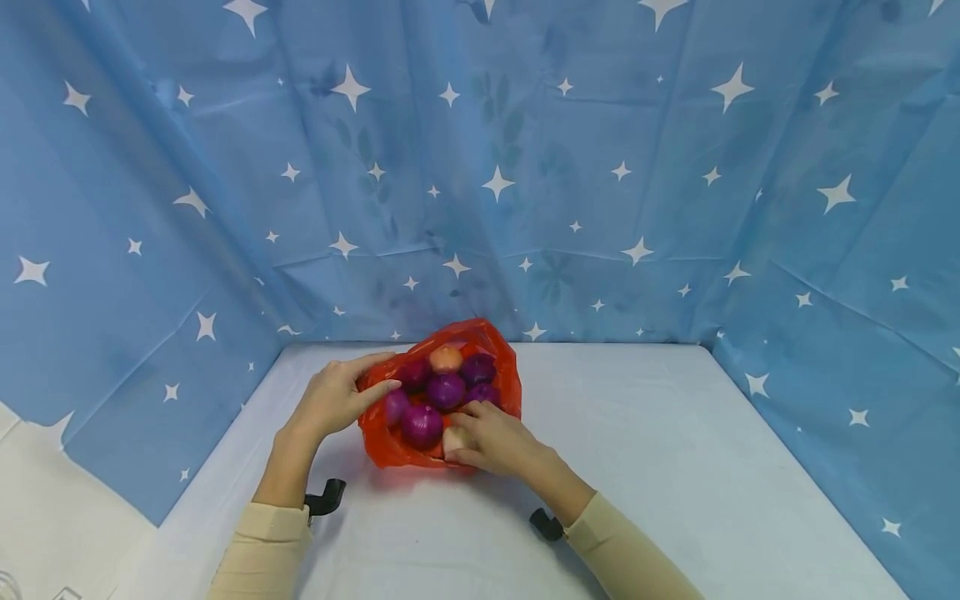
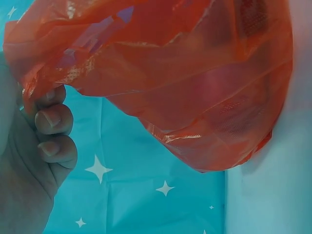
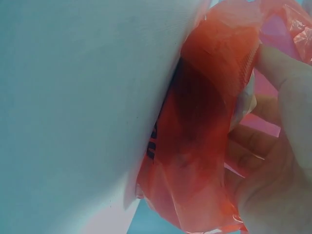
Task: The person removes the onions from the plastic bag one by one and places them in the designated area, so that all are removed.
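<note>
From my head view I see a white table (image 1: pixel 637 450) spread across the lower part of the frame, narrowing toward its straight far edge. A red plastic bag (image 1: pixel 389 451) rests directly on it, open and bulging, just below the frame's middle and slightly left.

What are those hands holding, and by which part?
The left hand holds the red bag by its left rim; the right hand appears to grip a pale round item by its sides.
</note>
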A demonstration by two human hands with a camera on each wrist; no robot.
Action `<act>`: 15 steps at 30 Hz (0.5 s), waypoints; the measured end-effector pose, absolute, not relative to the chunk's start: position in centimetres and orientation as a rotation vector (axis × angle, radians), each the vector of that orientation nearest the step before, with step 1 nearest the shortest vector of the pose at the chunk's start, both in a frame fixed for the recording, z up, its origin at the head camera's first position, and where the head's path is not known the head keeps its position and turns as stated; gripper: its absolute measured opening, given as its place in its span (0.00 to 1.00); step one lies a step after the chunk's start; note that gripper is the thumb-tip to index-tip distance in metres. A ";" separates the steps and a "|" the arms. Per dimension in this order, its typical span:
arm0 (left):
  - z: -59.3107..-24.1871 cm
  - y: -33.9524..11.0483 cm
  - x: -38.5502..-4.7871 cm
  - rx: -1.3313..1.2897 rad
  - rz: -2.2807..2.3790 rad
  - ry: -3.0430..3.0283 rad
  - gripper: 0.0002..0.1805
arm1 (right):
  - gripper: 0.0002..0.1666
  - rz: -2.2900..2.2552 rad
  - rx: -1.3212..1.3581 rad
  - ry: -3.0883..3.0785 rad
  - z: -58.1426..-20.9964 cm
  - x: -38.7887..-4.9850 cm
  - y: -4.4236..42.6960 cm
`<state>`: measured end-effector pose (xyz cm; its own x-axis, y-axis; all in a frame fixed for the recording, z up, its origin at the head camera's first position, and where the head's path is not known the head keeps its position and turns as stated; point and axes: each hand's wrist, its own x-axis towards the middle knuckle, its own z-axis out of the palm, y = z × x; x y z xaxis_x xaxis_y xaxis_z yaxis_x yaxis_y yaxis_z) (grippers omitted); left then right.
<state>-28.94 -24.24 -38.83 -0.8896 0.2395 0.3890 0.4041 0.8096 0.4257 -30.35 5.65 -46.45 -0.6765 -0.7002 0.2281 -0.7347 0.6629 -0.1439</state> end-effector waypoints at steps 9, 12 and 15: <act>-39.0 -24.1 -29.0 -0.523 -0.734 -2.649 0.24 | 0.34 0.371 1.215 -2.741 -46.6 -30.3 5.6; -39.0 -24.2 -29.0 -0.527 -0.744 -2.649 0.24 | 0.33 0.388 1.226 -2.726 -46.5 -30.3 5.6; -39.0 -24.3 -29.0 -0.533 -0.750 -2.650 0.23 | 0.32 0.401 1.233 -2.703 -46.4 -30.3 5.6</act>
